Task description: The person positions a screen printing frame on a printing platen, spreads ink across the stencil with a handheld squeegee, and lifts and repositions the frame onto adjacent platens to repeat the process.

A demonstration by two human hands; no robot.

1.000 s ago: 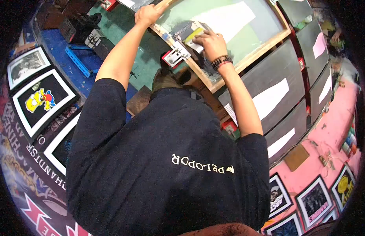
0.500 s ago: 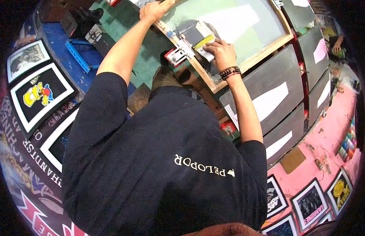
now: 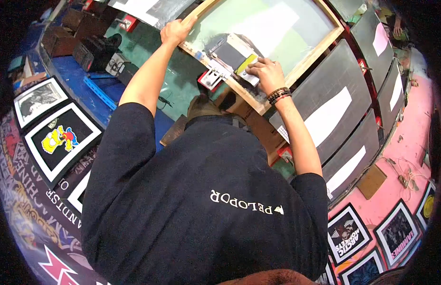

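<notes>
The squeegee (image 3: 247, 64) was placed over the near part of the screen mesh (image 3: 301, 40), beside a patch of dark ink (image 3: 224, 51). It was gripped from above by the right hand (image 3: 268, 75), with bent fingers; the left rail of the wooden screen frame (image 3: 306, 64) was grasped by the left hand (image 3: 176, 32). For good work, an even pressure and a constant tilt seemed to be needed, with the frame well steadied. Whether the blade was pressed down could not be told. At the near rail, little room was left by a metal clamp (image 3: 214, 76). Grey platens (image 3: 325, 78) were seen to the right, framed prints (image 3: 59, 137) to the left.
</notes>
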